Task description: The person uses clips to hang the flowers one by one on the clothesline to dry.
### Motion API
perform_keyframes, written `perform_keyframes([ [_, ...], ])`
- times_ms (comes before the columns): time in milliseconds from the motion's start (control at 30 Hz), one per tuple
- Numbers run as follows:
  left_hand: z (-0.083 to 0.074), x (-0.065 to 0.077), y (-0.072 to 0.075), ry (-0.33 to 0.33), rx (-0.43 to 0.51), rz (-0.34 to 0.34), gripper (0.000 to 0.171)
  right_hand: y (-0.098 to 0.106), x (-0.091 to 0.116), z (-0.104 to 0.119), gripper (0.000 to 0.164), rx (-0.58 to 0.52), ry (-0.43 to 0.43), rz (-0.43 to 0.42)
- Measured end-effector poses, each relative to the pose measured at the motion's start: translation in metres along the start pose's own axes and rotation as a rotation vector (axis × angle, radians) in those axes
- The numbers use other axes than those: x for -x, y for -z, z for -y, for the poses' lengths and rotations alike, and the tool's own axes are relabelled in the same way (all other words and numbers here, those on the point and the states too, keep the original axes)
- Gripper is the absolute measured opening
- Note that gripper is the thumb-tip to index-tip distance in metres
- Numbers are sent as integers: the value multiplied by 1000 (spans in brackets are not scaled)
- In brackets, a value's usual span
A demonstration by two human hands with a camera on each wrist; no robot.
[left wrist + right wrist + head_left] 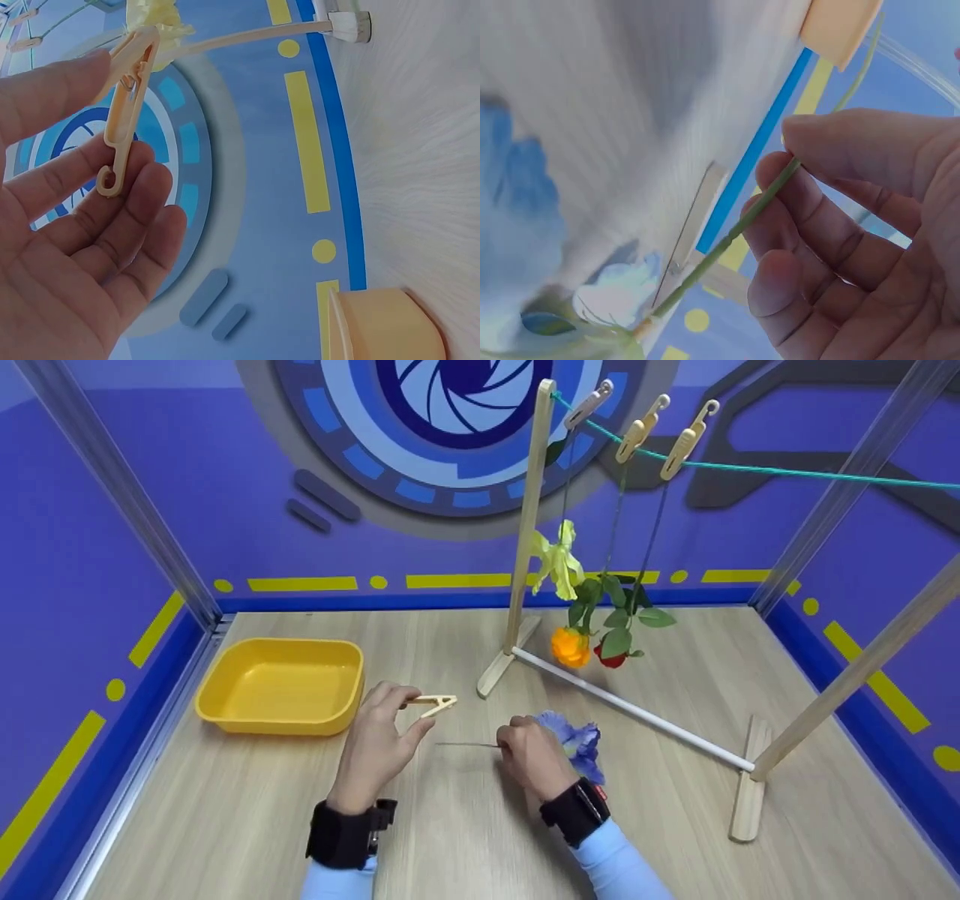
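Observation:
Between thumb and fingers, my left hand [379,746] pinches a cream clothespin [437,703]. In the left wrist view the hooked end of the clothespin [127,112] lies by the fingers. My right hand [534,757] pinches the thin green stem [765,196] of a blue-purple artificial flower [574,742]. That stem points left toward the left hand, apart from the clothespin, and the bloom hangs on the far side of the right hand. Three clothespins [681,451] on a teal cord [787,472] hold a yellow flower [559,561], an orange flower [571,647] and a red rose [611,652] upside down.
A yellow basin [281,690] stands at the left of the wooden table [420,840]. Behind the right hand is a rack with two wooden posts [531,517] joined low down by a white rod [637,709]. Blue patterned walls [135,495] enclose the table.

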State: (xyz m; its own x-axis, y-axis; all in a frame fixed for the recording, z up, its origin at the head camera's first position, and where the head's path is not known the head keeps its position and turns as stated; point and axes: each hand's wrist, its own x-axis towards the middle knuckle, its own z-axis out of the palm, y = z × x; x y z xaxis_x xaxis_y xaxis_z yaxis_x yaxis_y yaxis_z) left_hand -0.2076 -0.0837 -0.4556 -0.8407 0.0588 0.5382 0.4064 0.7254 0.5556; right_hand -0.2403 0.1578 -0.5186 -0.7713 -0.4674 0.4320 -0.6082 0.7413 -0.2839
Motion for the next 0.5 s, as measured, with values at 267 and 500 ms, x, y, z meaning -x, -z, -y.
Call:
perform_keyframes([
  [267,-1,-1,3,25,-6,3,34,16,-1,-11,21,-83,-32,-49],
  [500,-2,-2,0,-7,-7,-14,33,30,-1,-19,20,-124,-94,-93],
])
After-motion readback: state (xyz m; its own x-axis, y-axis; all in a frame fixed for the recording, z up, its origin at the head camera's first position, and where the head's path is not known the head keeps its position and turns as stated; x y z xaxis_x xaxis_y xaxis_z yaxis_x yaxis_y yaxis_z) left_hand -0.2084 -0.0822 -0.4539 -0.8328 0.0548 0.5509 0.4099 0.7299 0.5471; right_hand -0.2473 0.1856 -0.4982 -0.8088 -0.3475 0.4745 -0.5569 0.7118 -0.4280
